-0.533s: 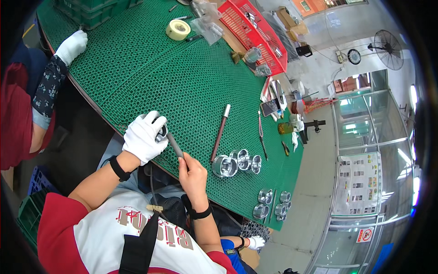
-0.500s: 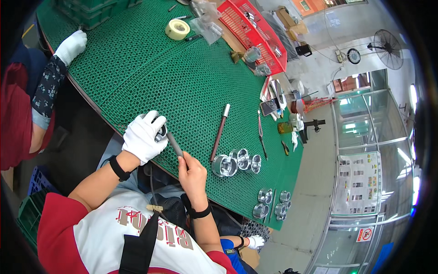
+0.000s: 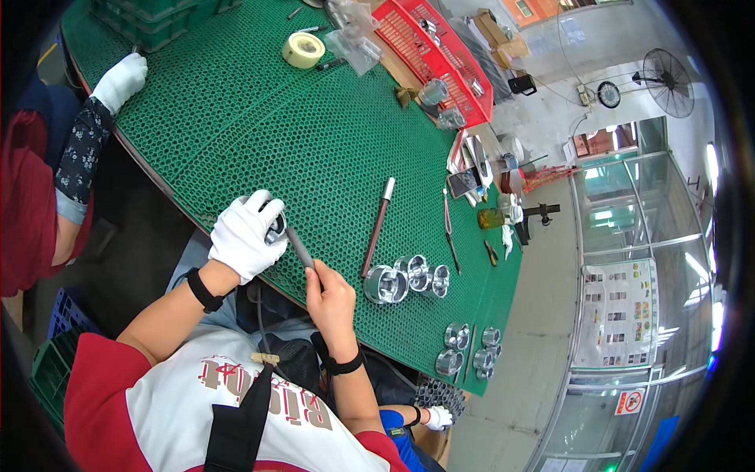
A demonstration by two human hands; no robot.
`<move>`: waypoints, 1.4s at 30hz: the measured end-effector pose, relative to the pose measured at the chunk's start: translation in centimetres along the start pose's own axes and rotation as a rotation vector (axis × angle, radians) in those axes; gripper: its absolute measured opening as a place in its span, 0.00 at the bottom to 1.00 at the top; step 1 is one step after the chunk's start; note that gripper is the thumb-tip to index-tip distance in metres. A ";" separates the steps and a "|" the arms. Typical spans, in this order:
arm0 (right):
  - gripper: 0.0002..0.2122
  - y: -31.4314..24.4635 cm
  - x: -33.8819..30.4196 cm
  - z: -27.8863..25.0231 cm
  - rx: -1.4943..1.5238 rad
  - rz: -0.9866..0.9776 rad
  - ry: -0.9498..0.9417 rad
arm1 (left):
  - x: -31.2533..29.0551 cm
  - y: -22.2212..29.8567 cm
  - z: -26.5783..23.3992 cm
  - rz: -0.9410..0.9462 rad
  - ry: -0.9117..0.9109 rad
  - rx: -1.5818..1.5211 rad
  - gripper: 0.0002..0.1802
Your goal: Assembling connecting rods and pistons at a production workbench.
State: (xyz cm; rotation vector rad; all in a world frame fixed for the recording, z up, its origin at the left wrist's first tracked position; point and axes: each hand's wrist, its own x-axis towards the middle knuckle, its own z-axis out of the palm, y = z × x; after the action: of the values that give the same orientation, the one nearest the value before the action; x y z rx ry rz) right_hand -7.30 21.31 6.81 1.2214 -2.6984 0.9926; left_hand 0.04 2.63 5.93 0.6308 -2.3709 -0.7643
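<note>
My left hand [image 3: 245,238], in a white glove, is closed around a small shiny metal ring-shaped part [image 3: 275,228] above the near edge of the table. Much of that part is hidden by the gloved fingers. In my bare right hand [image 3: 332,303] is a dark grey rod [image 3: 299,247], gripped at its lower end. The rod's upper end reaches to the metal part, and I cannot tell whether it goes inside. To the right of my hands, a dark red stick with a silver end [image 3: 379,228] lies on the green mat beside several shiny metal rings [image 3: 386,285].
The table has a green perforated mat [image 3: 259,126]. More rings [image 3: 450,362] lie at the right. Tape [image 3: 303,49] and a red basket [image 3: 429,51] are farther back, near a phone [image 3: 464,183]. Co-workers' gloved hands [image 3: 122,81] appear at far left and lower right.
</note>
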 end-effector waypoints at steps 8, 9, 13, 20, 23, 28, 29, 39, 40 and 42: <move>0.09 -0.2 -0.2 -0.3 -0.003 0.008 -0.023 | -0.1 0.0 0.0 -0.009 -0.013 0.020 0.22; 0.09 -0.2 -0.2 -0.2 0.004 0.010 -0.014 | 0.0 0.0 0.0 -0.008 -0.014 0.020 0.22; 0.09 0.3 -0.4 -0.1 0.011 0.003 -0.008 | 0.1 0.1 -0.1 -0.008 -0.026 0.003 0.22; 0.09 0.1 -0.2 0.0 0.004 -0.032 0.018 | 0.1 0.2 -0.2 -0.006 -0.027 0.013 0.22; 0.09 0.3 -0.2 0.1 -0.011 -0.035 0.014 | 0.0 0.0 0.1 0.003 0.018 0.001 0.22; 0.09 0.2 -0.3 -0.1 -0.019 -0.035 0.006 | 0.1 -0.1 -0.1 0.000 -0.002 0.000 0.23; 0.09 0.2 -0.1 0.0 -0.018 -0.036 0.005 | 0.1 -0.1 -0.1 -0.002 0.000 -0.002 0.23; 0.09 0.0 0.2 0.0 -0.034 -0.036 0.013 | 0.0 0.0 -0.1 0.028 0.029 0.000 0.22; 0.09 0.1 0.2 0.2 -0.036 -0.035 0.019 | 0.0 0.0 -0.1 0.024 0.017 -0.002 0.22; 0.09 0.3 -0.2 0.2 -0.022 -0.049 0.034 | 0.1 0.1 0.0 0.018 0.006 -0.003 0.22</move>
State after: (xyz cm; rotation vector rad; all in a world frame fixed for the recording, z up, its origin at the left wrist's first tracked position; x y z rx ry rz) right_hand -7.32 21.47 6.42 1.2487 -2.6338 0.9655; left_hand -0.01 2.64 6.02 0.6089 -2.3669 -0.7569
